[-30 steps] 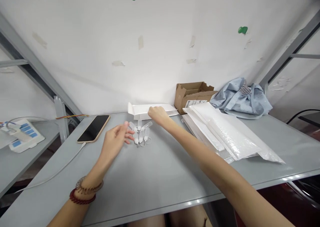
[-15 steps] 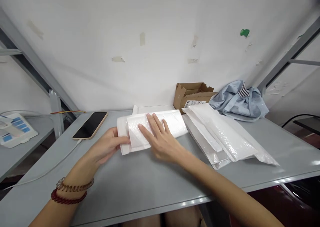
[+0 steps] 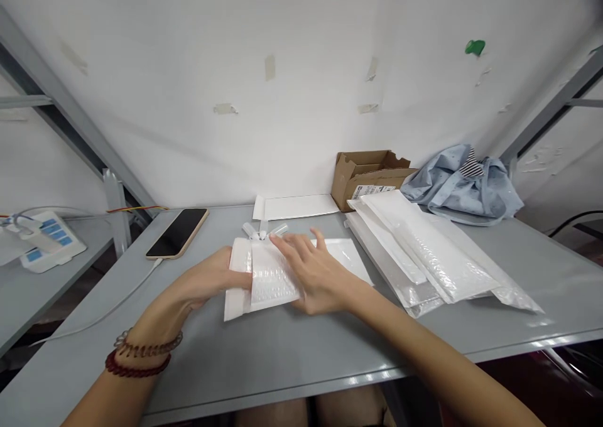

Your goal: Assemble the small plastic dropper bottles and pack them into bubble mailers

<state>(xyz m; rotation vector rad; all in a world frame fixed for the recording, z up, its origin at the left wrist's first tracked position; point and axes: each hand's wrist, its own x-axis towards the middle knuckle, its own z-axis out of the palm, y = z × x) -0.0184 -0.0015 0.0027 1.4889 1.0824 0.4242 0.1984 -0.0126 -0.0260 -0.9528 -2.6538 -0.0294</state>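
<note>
A white bubble mailer (image 3: 276,282) lies across the middle of the desk, its flap end to the left. My left hand (image 3: 211,279) grips that end, with a finger or thumb at the mouth of the pouch. Across the mailer's middle curls my right hand (image 3: 315,273), fingers over its top and far edge, part of the hand at the near edge. Just behind the mailer are small clear plastic tubes (image 3: 262,231), partly covered by it. Farther back, a flat white mailer (image 3: 299,207) rests near the wall.
Several white bubble mailers (image 3: 419,251) are piled on the right. Behind them stand an open cardboard box (image 3: 372,176) and a crumpled light-blue cloth (image 3: 461,188). A phone (image 3: 178,233) with a white cable (image 3: 113,308) lies on the left. A power strip (image 3: 54,242) sits beyond it.
The mailer has come down nearer to me, uncovering the clear tubes and the flat mailer behind. My right hand has gone from lying flat to curling around the mailer.
</note>
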